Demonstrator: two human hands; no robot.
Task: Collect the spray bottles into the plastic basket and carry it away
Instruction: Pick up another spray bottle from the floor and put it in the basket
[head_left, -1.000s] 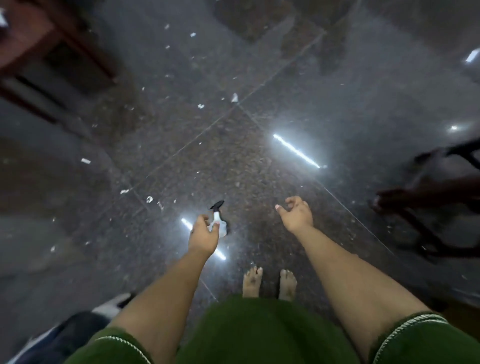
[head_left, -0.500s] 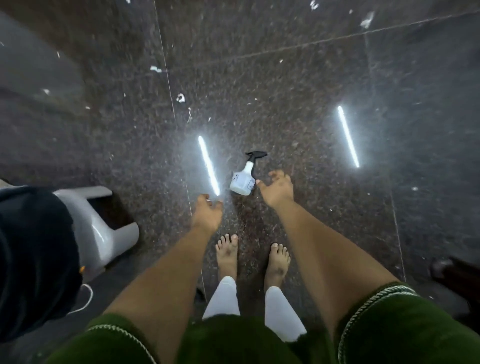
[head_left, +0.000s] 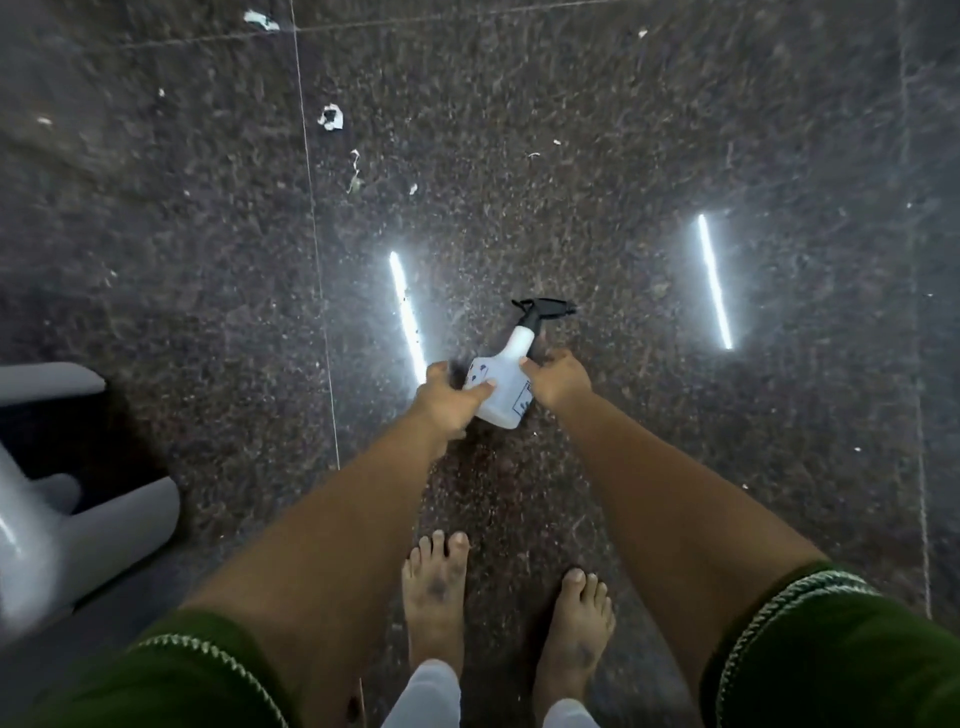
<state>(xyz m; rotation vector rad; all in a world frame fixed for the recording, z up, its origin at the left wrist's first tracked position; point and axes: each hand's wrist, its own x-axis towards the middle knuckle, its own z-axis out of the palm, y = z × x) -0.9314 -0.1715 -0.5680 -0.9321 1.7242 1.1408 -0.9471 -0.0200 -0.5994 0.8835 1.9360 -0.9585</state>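
Note:
A white spray bottle (head_left: 503, 382) with a black trigger head lies tilted over the dark speckled floor, its nozzle pointing away from me. My left hand (head_left: 448, 401) clasps the bottle's base from the left. My right hand (head_left: 557, 378) grips its body from the right. Whether the bottle still touches the floor I cannot tell. No plastic basket is in view.
A grey plastic chair or stool (head_left: 62, 514) stands at the lower left. My bare feet (head_left: 435, 597) are just below the bottle. Scraps of white paper (head_left: 330, 116) litter the floor ahead, and two ceiling lights are reflected in it.
Both hands have moved forward and closed on the bottle; half a second ago only the right hand was beside it. The view has tipped down and nearer to the floor.

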